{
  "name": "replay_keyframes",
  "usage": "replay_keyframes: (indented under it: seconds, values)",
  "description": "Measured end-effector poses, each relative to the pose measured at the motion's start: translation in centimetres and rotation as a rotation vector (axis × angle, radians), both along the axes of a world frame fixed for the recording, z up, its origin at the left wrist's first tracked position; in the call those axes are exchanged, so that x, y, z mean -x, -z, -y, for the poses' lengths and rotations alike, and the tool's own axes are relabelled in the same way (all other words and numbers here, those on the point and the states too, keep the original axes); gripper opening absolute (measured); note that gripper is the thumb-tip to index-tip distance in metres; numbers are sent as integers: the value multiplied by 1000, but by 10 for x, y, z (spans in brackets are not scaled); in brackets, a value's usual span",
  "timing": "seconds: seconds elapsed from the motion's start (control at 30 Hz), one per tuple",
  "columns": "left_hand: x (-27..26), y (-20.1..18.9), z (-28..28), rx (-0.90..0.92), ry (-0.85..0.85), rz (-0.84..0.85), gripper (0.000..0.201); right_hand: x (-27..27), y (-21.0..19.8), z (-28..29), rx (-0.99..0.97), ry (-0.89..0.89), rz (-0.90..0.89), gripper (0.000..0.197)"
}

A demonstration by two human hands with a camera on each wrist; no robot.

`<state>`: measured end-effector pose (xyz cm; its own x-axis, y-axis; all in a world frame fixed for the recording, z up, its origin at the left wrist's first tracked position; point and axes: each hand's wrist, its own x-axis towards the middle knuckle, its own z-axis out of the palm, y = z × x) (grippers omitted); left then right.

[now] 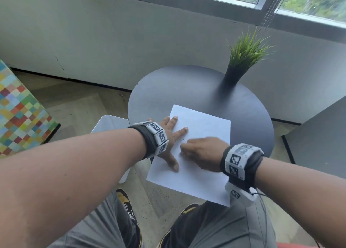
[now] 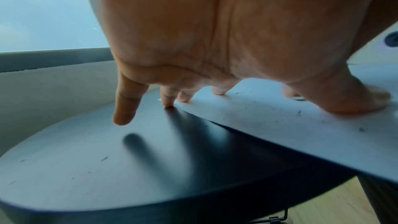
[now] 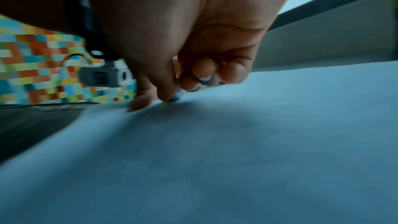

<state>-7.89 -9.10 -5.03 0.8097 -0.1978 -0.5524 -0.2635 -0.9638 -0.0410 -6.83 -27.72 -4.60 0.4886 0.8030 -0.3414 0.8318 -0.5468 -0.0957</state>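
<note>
Paper (image 1: pixel 206 124) on the table (image 1: pixel 177 90) — my left hand (image 1: pixel 168 134) spread flat on it, right hand (image 1: pixel 204 152) curled, fingertips touching — whether pinching, I cannot tell.

The head camera looks down from high up on the table (image 1: pixel 187 90) and the paper (image 1: pixel 206 124). The wrist cameras sit low, very close under the left hand (image 1: pixel 166 135) and right hand (image 1: pixel 204 152), looking along the fingers (image 2: pixel 127 105). All three see the paper.
</note>
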Motion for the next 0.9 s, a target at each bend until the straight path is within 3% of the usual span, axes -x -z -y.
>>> replay_keyframes:
  seconds: [0.07, 0.13, 0.27, 0.33, 0.47, 0.53, 0.7, 0.77, 0.83, 0.9]
  values:
    - [0, 0, 1, 8, -10, 7, 142, -26, -1, 10, -7, 177, 83, 15]
    - [1, 2, 2, 8, -21, 6, 142, -31, -1, 12, 19, 230, 138, 14]
    - [1, 3, 2, 8, -14, 13, 141, 12, -1, -5, 41, -68, 49, 14]
    - [1, 1, 2, 0, 9, 20, 140, 11, -3, -2, 40, -128, 26, 12]
    - [-1, 1, 3, -1, 19, 39, 141, -35, -2, 11, 17, 212, 139, 15]
    - [-1, 2, 3, -1, 19, 47, 142, -39, 0, 9, -11, 261, 145, 16]
    - [-2, 6, 1, 20, 18, 39, 144, 9, -1, 2, 3, -73, -38, 11]
    - [-3, 6, 1, 29, 11, 24, 143, -7, -1, 10, -12, 24, 3, 17]
    - [-3, 5, 2, 29, 6, 17, 143, -32, -1, 18, -37, 255, 102, 19]
    - [-2, 4, 3, 25, 4, 15, 142, -36, 3, 15, -61, 316, 133, 18]
